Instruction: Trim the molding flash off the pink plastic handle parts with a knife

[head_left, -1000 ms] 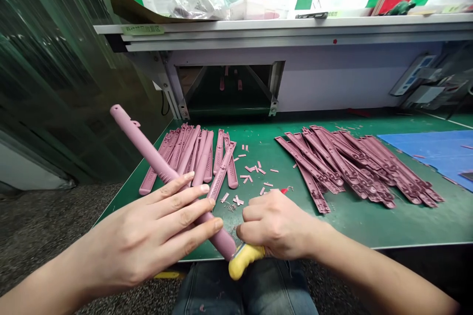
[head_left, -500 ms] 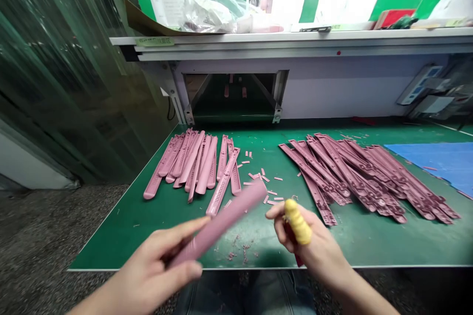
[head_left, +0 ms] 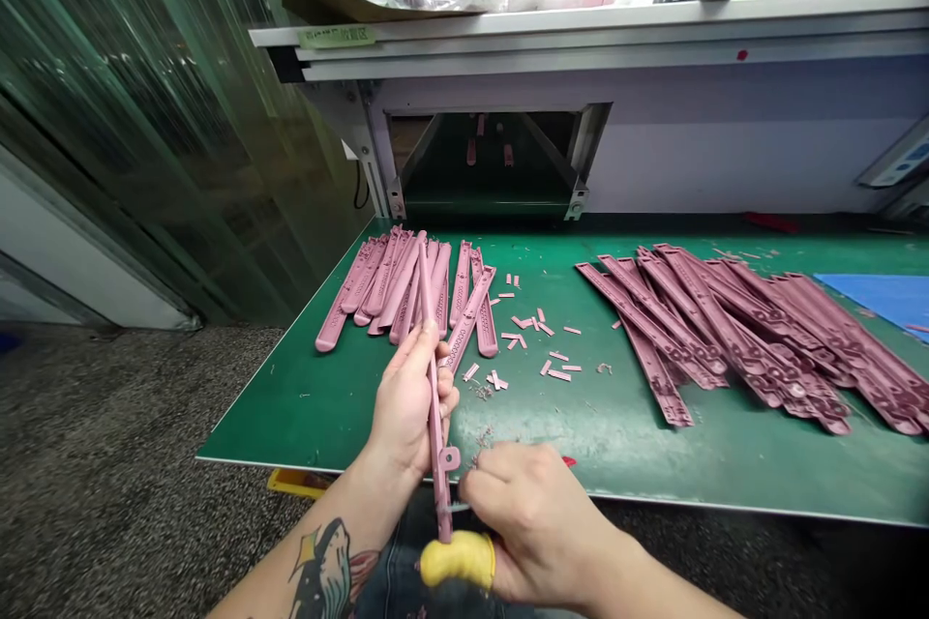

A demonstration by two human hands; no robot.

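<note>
My left hand [head_left: 417, 397] is wrapped round the middle of a long pink plastic strip [head_left: 436, 426], turned edge-on and pointing away from me. A small tab with a hole sticks out from its side near my end. My right hand [head_left: 533, 513] is closed on a small knife, mostly hidden by the fingers; its thin metal blade [head_left: 457, 507] lies against the near end of the strip, and a bit of red handle [head_left: 568, 460] shows behind the knuckles. A yellow finger cot [head_left: 459, 561] covers the right thumb, which is at the strip's near tip.
On the green table [head_left: 290, 426] lie a left pile of pink strips [head_left: 355, 290] and a larger right pile [head_left: 762, 348]. Small pink offcuts [head_left: 541, 324] are scattered between them. Behind is a conveyor opening [head_left: 494, 174] under a shelf [head_left: 508, 39]. A blue sheet [head_left: 878, 298] lies far right.
The strip has swung from slanting right to nearly straight ahead and turned onto its edge. My right hand has come left and down, bringing the blade to the strip's near end. The view has shifted.
</note>
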